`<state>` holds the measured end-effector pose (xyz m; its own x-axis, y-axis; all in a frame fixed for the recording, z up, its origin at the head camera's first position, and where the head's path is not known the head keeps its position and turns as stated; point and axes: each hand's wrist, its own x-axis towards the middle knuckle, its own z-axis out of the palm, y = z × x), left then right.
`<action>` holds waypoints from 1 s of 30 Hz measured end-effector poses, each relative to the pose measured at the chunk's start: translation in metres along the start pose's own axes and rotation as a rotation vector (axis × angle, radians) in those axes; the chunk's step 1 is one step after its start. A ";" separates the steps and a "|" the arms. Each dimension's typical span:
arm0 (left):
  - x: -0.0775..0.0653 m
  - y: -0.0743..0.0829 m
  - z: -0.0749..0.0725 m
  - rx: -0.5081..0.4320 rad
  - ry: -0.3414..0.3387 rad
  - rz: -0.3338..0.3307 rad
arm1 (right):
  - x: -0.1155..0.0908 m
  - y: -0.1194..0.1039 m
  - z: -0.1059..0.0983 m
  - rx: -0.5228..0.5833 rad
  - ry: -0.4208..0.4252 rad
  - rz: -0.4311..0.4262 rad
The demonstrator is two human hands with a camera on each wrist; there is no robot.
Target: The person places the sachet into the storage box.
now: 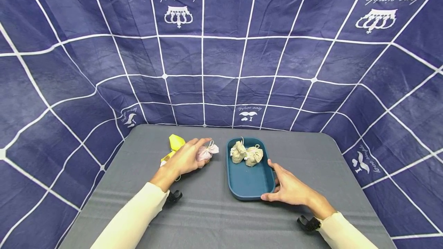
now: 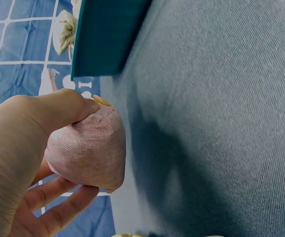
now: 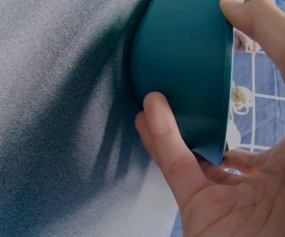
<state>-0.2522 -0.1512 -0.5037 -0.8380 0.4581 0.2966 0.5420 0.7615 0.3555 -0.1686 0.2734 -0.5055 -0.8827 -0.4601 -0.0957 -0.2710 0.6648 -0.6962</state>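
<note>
Long cream cloth sleeves (image 1: 129, 218) come nearest; our left hand (image 1: 182, 159) pinches a pink drawstring cloth pouch (image 2: 93, 150) left of the rounded blue plastic tray (image 1: 247, 181) that our spread right hand (image 1: 290, 187) touches.

We've got a navy-blue, white-gridded cloth backdrop (image 1: 221, 57) rising far, left and right around a grey, fabric-covered table (image 1: 207, 218).

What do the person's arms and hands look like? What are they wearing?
The left sleeve and right sleeve are plain cream, ending near the wrists. A curved black piece sits at the left cuff, another at the right. The left hand and right hand wear no gloves.
</note>
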 end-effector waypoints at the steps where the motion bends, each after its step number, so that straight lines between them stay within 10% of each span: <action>1: 0.000 0.002 0.000 0.002 0.001 0.001 | 0.000 0.000 0.000 -0.004 0.001 0.000; 30: 0.010 0.044 -0.011 -0.003 0.048 0.074 | 0.000 0.002 0.002 0.000 0.015 -0.025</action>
<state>-0.2364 -0.1185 -0.4754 -0.7918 0.4905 0.3639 0.6025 0.7250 0.3337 -0.1683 0.2740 -0.5082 -0.8815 -0.4674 -0.0675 -0.2929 0.6532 -0.6982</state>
